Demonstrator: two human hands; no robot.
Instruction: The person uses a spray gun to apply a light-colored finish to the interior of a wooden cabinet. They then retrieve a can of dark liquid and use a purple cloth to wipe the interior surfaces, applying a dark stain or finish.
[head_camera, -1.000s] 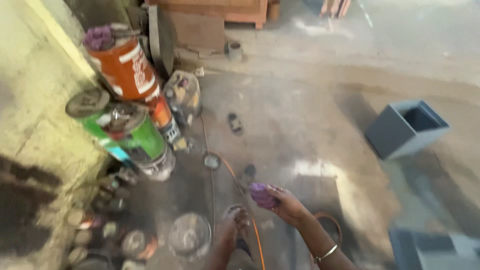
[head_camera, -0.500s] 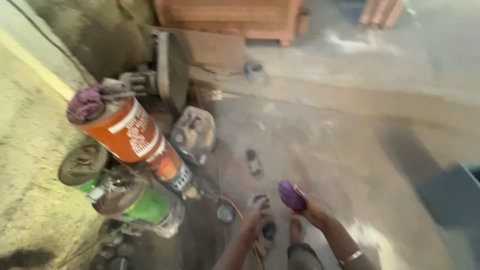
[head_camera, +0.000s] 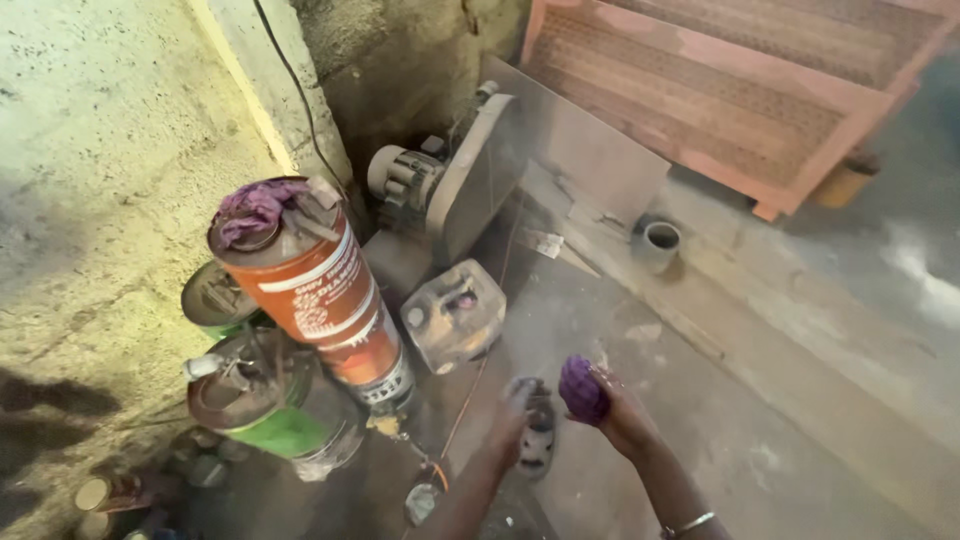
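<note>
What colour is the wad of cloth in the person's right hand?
Purple. The cloth is bunched in the right hand, seen in the head view.

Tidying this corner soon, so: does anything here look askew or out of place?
Yes. The dirty plastic jerrycan lies tipped on its side on the floor, and a purple rag is bunched on top of the orange drum. The right hand holds another purple rag.

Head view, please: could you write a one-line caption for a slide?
Right hand holds a purple rag over a dusty floor, left hand lowered, beside an orange drum.
</note>
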